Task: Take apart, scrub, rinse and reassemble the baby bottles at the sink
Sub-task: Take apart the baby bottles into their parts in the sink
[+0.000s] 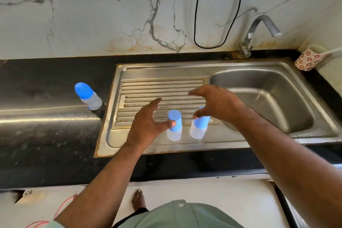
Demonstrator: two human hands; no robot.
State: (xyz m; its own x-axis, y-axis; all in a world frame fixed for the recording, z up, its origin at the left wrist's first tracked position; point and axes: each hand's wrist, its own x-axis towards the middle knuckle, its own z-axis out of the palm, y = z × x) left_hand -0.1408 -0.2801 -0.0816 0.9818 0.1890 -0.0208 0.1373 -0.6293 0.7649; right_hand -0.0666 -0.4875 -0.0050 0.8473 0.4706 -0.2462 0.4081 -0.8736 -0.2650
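A: We start at the fingers. Our left hand (148, 122) has them spread and straight, with the thumb tip touching the blue cap of the nearer bottle (174, 126).

B: And our right hand (216, 103) arches over the second bottle (199, 126), fingers loosely apart, thumb against its blue cap (we cannot tell whether it truly grips).

A: Both bottles stand upright on the front edge of the drainboard (161, 90), just beside each other.

B: A third bottle (87, 96) stands well apart on the dark counter (46, 83). Further out we see the sink basin (268, 98), the tap (259, 31) and a patterned cup (308, 57).
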